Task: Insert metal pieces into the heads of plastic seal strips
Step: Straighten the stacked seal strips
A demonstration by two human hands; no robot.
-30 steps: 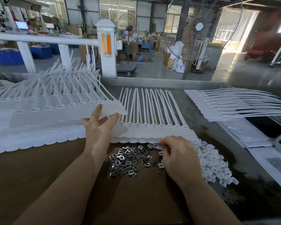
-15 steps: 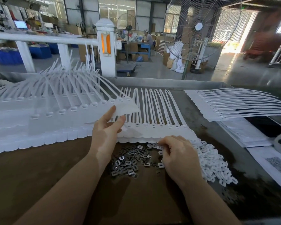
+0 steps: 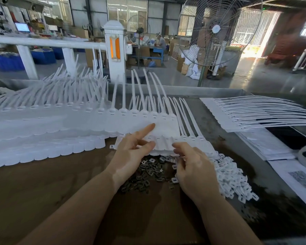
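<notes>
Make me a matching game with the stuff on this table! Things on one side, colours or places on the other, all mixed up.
Things:
1. metal pieces
2. small plastic clips
3. left hand
4. big fan

Descriptions:
A. white pile at the right of the right hand
B. standing on the floor behind the table
C. dark pile between the two hands
D. forefinger laid on a sheet of white seal strips

Pairs: 1-C, 2-A, 3-D, 4-B
</notes>
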